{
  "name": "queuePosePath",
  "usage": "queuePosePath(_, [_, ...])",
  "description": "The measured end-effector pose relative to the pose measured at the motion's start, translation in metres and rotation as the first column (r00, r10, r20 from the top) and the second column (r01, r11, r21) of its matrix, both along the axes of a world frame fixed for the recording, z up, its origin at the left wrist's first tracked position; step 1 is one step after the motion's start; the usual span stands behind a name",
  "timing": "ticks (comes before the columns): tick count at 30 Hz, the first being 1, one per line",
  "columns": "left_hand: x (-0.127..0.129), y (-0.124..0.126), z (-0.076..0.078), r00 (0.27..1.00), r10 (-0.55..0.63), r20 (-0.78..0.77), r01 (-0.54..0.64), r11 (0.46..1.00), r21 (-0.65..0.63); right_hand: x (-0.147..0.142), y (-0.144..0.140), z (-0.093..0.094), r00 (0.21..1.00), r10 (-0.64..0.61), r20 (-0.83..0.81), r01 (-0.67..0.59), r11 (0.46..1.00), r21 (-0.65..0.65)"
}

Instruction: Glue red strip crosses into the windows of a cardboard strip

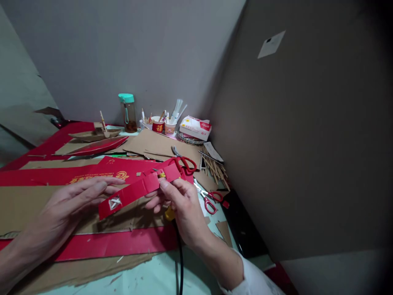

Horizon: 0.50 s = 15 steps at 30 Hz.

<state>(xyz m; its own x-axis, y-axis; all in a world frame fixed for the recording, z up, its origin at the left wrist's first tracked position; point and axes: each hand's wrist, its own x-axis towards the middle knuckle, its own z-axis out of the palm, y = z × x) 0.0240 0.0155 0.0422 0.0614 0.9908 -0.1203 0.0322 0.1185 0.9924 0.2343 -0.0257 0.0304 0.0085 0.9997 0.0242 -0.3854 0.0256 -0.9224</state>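
Observation:
My right hand [181, 205] pinches a folded red cardboard strip [135, 193] between thumb and fingers near its right part. The strip slants up to the right and has a cut-out window crossed by pale pieces at its left end. A second notch near the right end shows something yellow. My left hand [73, 200] is beside the strip's left end, fingers stretched out; whether its fingertips touch the strip is hidden. Below my right hand is a yellow object [170, 214], mostly hidden, with a black cable running down from it.
Red-handled scissors [186, 164] and a second pair of scissors [211, 200] lie at the right. Behind are cardboard boats [95, 135], a bottle [129, 114], cups of sticks [158, 125] and a tissue pack [195, 128]. Cardboard sheets [30, 209] cover the table; a wall panel [301, 143] stands right.

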Motion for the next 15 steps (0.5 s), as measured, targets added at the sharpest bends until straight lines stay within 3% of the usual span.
queuePosePath(3, [-0.0003,-0.002,0.0002,1.0,0.002,0.023,-0.003,1.0,0.025,-0.0025,-0.0011,-0.0003,0.999,0.037,-0.017,-0.037,0.999,-0.009])
queuePosePath(8, [-0.0031,-0.0037,-0.0016,0.993,0.015,-0.113,-0.007,0.998,0.069,-0.0029,-0.0001,-0.0056,0.988,0.117,-0.105,-0.12,0.992,-0.027])
queuePosePath(15, [-0.0084,-0.0035,0.0011,0.989,0.009,-0.146,0.006,0.995,0.101,0.0032,0.0018,-0.005,0.996,0.068,-0.064,-0.067,0.998,0.015])
